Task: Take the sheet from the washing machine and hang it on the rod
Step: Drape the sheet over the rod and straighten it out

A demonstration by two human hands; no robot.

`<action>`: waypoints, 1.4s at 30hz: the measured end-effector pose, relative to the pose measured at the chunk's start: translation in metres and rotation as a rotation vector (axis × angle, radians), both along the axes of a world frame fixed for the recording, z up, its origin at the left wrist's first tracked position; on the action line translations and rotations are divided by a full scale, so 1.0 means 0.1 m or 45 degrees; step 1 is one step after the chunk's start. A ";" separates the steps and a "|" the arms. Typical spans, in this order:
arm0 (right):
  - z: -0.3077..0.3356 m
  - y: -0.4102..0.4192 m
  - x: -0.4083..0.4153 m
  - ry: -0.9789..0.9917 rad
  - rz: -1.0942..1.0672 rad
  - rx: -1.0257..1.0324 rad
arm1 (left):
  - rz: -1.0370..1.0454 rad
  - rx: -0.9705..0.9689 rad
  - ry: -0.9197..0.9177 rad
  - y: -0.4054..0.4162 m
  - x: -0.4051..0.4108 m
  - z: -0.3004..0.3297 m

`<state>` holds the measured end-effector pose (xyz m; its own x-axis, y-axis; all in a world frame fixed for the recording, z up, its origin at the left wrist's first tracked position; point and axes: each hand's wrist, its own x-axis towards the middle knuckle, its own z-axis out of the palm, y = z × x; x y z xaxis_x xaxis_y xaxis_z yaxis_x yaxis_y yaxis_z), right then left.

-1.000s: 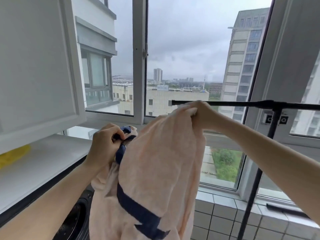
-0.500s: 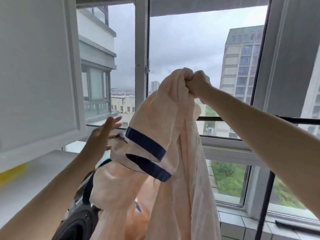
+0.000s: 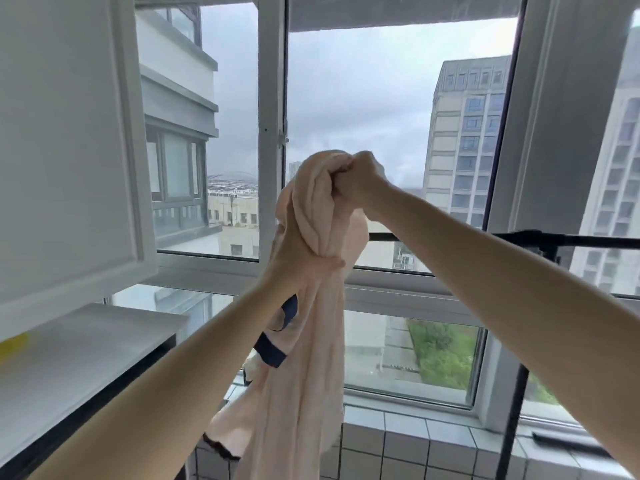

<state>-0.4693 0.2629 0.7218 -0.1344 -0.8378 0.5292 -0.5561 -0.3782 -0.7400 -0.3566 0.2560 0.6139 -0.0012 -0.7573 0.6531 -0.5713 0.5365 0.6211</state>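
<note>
A pale peach sheet (image 3: 304,375) with dark blue bands hangs bunched in front of the window. My right hand (image 3: 360,178) grips its top bundle, raised above the black rod (image 3: 588,241). My left hand (image 3: 301,247) wraps round the bunched sheet just below, thumb across the fabric. The rod runs horizontally behind the sheet and my right forearm, on a black upright post (image 3: 512,420). The washing machine is out of view.
A white cabinet door (image 3: 69,140) stands open at the left above a white countertop (image 3: 86,348). Something yellow (image 3: 12,344) lies under the cabinet. Window frames (image 3: 272,133) and a tiled sill (image 3: 415,434) lie behind.
My left hand, open beside the sheet before, now grips the bundle below my right hand. The sheet has been gathered into a tighter bunch, hanging straighter.
</note>
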 end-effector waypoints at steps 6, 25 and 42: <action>0.17 0.00 0.01 -0.222 0.198 -0.040 | 0.191 -0.393 0.024 0.27 0.19 0.17; -1.40 0.09 -0.24 -0.047 0.563 0.467 | 0.479 -0.508 -0.111 0.08 -0.20 1.32; -1.45 0.00 0.16 -0.177 0.181 -0.163 | 0.389 -0.508 0.143 -0.90 1.04 0.90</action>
